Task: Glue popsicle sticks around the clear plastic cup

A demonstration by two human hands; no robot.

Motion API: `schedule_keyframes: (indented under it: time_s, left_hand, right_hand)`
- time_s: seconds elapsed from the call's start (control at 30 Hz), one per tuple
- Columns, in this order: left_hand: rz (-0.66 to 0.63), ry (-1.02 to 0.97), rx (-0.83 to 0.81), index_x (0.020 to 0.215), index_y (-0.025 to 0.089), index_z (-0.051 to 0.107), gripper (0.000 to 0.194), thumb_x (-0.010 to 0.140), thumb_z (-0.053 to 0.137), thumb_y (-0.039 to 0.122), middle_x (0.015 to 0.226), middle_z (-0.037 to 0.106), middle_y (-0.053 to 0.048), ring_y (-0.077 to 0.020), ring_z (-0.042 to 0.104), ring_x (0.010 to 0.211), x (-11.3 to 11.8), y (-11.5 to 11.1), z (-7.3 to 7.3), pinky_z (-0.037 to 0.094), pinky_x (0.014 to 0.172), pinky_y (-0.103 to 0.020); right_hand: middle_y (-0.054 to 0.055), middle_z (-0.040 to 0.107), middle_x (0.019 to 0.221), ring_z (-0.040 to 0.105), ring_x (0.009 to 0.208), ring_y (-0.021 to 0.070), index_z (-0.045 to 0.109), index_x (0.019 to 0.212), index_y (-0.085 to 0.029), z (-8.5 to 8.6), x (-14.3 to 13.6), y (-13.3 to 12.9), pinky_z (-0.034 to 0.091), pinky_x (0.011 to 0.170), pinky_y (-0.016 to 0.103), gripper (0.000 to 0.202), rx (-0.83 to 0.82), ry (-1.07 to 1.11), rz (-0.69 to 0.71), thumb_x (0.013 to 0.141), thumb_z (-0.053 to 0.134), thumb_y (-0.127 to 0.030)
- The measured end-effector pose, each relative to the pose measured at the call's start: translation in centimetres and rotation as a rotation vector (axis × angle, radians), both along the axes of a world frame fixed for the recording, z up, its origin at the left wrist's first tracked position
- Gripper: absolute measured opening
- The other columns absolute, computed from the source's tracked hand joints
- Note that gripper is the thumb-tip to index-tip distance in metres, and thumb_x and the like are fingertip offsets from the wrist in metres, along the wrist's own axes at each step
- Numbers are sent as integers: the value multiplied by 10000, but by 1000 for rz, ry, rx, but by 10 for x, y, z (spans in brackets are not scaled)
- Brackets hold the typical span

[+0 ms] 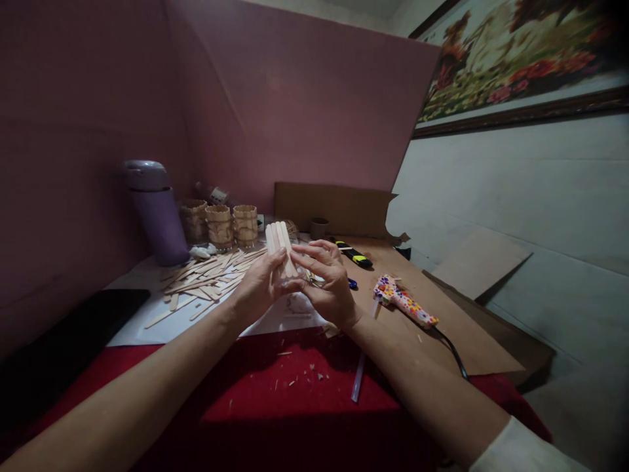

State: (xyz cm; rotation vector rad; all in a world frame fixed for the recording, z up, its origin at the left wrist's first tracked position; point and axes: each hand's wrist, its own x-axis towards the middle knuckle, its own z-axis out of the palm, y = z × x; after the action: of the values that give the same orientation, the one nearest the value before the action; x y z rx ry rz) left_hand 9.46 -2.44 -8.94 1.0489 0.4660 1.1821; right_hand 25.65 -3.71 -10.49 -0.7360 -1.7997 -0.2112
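Observation:
Several pale wooden craft sticks [278, 241], lined up side by side and standing nearly upright, are held above the table. My left hand [263, 282] is closed around their left side and lower part, thumb across the front. On the other side, my right hand [324, 275] grips their right edge between its fingers and thumb. The lower ends of the sticks are partly hidden by my fingers. A heap of loose craft sticks [211, 278] lies left of my hands on a white sheet [132, 328].
Behind the heap stand a purple bottle [160, 223] and several wooden-stick cups [219, 226]. To the right, a flower-patterned glue gun [403, 301] and a black-yellow cutter [354, 254] lie on cardboard [457, 341]. A glue stick [358, 377] and wood scraps lie on the red cloth [275, 406].

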Motion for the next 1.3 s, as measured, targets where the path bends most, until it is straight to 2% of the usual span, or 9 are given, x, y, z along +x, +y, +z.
schedule_keyframes:
  time_s: [0.2,0.37,0.53,0.6,0.7,0.83,1.0,1.13,1.3]
  left_hand:
    - [-36,-21,-14,1030,151,709,281,849,768,358,1038,687,-78,-170,642,775,-1,-2,2,597,718,-351]
    - [-45,-6,-2,1054,168,684,323,829,780,379,998,693,-66,-178,650,780,-1,-2,3,582,711,-342]
    - [186,66,81,1071,179,659,434,722,831,372,1056,701,-73,-230,652,939,-10,8,8,544,766,-344]
    - [316,138,159,1052,180,636,536,588,883,286,988,705,-45,-227,648,933,-17,16,8,514,802,-334]
    - [356,318,144,994,162,611,571,489,866,235,911,696,-42,-239,639,862,-26,27,5,492,756,-345]
    - [392,399,127,927,189,562,609,389,836,107,822,644,2,-221,608,779,-31,34,0,476,712,-328]
    - [398,437,158,869,185,597,517,404,789,68,720,600,18,-206,569,709,-31,38,0,450,670,-311]
    - [330,560,212,677,169,611,293,438,766,103,610,583,-12,-187,519,613,-33,38,0,402,588,-296]
    - [379,631,230,558,172,581,186,461,734,128,566,572,-26,-175,500,556,-35,34,2,362,501,-276]
  right_hand:
    - [33,766,1245,576,1213,280,774,1176,-311,2,0,-3,449,1100,539,330,-8,24,11,861,748,-218]
    - [27,774,1214,575,1204,281,791,1124,-329,1,0,-1,457,1089,553,294,-4,29,8,863,743,-202]
    - [41,740,1276,577,1225,280,756,1199,-332,1,1,0,444,1119,556,347,-45,16,-50,857,787,-280]
    - [62,729,1275,590,1226,278,737,1235,-321,1,3,0,423,1136,566,350,-47,35,-66,886,765,-328]
    - [78,734,1225,614,1189,272,737,1219,-305,1,5,1,439,1108,558,294,-26,66,-82,934,710,-369]
    - [82,743,1167,629,1131,263,754,1158,-282,0,8,5,460,1068,535,248,-22,72,-107,961,670,-405]
    - [87,745,1146,625,1120,260,758,1124,-253,-2,9,8,464,1054,522,243,-5,74,-84,970,655,-409]
    - [68,747,1121,628,1108,257,766,1079,-274,-3,9,9,470,1043,519,183,-50,70,-82,949,686,-375]
    - [88,744,1100,619,1106,266,786,1035,-239,-4,7,10,475,1021,508,178,-81,76,-62,945,693,-361]
